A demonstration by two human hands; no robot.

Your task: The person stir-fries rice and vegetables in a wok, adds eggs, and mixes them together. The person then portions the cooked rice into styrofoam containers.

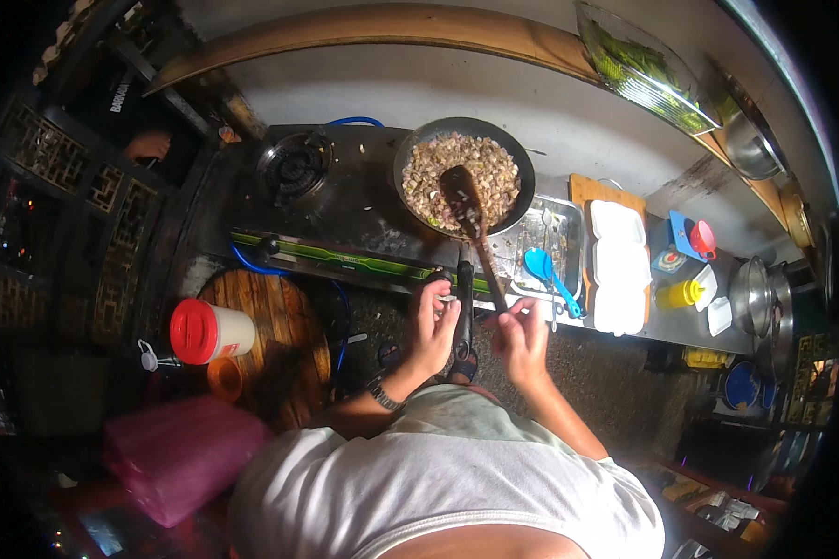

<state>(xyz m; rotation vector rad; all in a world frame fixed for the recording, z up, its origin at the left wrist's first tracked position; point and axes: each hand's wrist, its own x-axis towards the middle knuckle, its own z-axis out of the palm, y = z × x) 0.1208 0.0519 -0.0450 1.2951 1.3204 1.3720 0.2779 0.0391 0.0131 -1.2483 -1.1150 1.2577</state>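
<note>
A dark frying pan [403, 183] full of chopped, browned food [419, 164] sits on the right side of a two-burner gas stove [349, 189]. Across the food lies a dark wooden spatula [460, 187], its handle slanting toward me. My right hand [524, 342] grips the end of that handle. My left hand [430, 335] is beside the black pan handle [465, 293], fingers apart and holding nothing. Just above its fingertips is a stove knob [437, 274]; whether they touch it I cannot tell.
Right of the pan stand a metal tray [566, 223] with a blue spoon [538, 264], white foam boxes [619, 262] on a wooden board [580, 187], and a yellow squeeze bottle [678, 295]. A red-lidded container [234, 332] rests on a round wooden table [287, 307]. Another person's hand [148, 145] shows upper left.
</note>
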